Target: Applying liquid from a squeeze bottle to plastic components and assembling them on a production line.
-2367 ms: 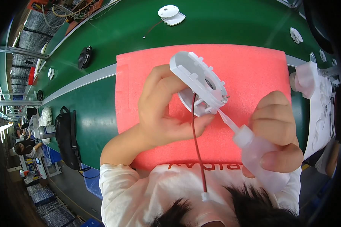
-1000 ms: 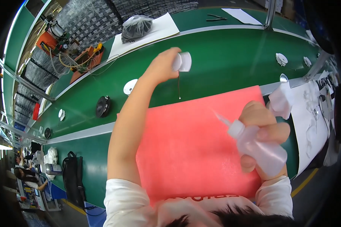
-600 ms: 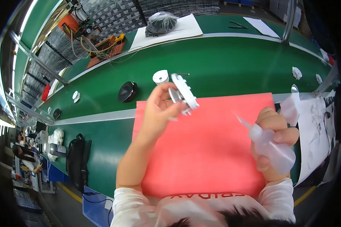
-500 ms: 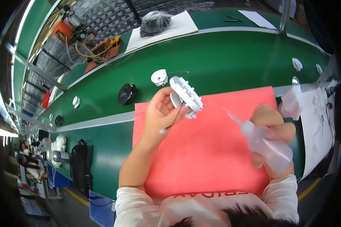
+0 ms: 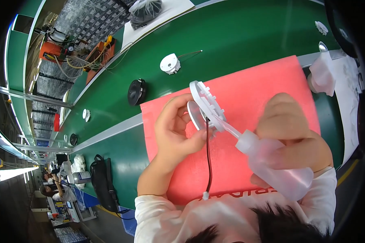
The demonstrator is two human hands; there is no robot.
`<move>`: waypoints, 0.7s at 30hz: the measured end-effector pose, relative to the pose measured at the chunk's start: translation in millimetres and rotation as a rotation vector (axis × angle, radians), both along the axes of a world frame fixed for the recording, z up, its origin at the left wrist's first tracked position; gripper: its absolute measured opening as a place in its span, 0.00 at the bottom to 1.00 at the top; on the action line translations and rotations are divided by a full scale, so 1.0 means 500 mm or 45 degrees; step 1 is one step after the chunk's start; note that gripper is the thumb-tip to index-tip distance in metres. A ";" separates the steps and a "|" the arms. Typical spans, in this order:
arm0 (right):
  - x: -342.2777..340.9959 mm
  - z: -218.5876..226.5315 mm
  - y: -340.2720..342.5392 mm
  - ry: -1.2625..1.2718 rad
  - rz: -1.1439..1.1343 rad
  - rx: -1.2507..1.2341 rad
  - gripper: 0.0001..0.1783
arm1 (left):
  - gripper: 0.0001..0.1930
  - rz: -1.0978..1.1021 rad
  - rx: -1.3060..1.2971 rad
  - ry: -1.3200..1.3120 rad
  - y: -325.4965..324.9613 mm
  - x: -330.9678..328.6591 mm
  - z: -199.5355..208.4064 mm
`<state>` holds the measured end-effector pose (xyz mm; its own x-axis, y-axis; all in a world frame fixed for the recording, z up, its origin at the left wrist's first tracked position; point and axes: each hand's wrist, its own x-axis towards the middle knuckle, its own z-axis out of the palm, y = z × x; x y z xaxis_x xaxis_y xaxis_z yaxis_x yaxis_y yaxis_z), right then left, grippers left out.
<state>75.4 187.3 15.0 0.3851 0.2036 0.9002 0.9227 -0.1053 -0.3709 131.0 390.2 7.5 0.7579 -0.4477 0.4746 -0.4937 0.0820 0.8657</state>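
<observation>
Over the pink mat [image 5: 239, 162], my left hand [image 5: 172, 129] grips a white round plastic housing [image 5: 209, 103] with tabs along its rim, held tilted on edge. A dark cable [image 5: 209, 162] with a small white connector hangs down from it. My right hand [image 5: 292, 131], slightly blurred, is closed round a translucent squeeze bottle [image 5: 275, 166] with a long thin nozzle [image 5: 231, 129]. The nozzle's tip reaches the housing's near side; whether it touches I cannot tell. Past the mat, another white round part [image 5: 170, 64] with a cable lies on the green bench, near a black round part [image 5: 137, 92].
A metal strip [image 5: 109, 135] crosses the green bench. At the right stands another bottle [image 5: 322, 77] partly wrapped in pinkish film. A black bag [image 5: 103, 180] lies at the left, and an orange device [image 5: 52, 52] with tubes sits far left. People work in the background.
My right hand has brought the bottle left, so its nozzle now meets the housing's edge in view. The housing has turned in my left hand, and its cable now hangs straight down. The view has shifted.
</observation>
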 end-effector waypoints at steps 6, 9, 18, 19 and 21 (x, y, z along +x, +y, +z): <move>-0.009 -0.004 0.014 0.044 -0.055 0.030 0.23 | 0.28 -0.010 0.027 0.043 0.011 -0.007 0.001; -0.005 0.000 0.004 0.062 -0.077 0.027 0.24 | 0.28 -0.002 0.015 0.055 0.006 -0.011 -0.001; 0.005 -0.016 -0.003 -0.051 -0.081 -0.030 0.21 | 0.27 0.038 0.036 0.002 -0.009 -0.012 -0.003; 0.006 -0.016 -0.003 -0.066 -0.066 -0.033 0.19 | 0.27 0.047 0.035 -0.013 -0.010 -0.013 -0.003; 0.002 -0.012 -0.003 -0.044 -0.072 -0.038 0.18 | 0.27 0.060 0.046 -0.031 -0.010 -0.011 -0.006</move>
<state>76.4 185.6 9.1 0.3652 0.2093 0.9071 0.9272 -0.1685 -0.3345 125.6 385.4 4.6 0.7670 -0.4292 0.4770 -0.5170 0.0268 0.8555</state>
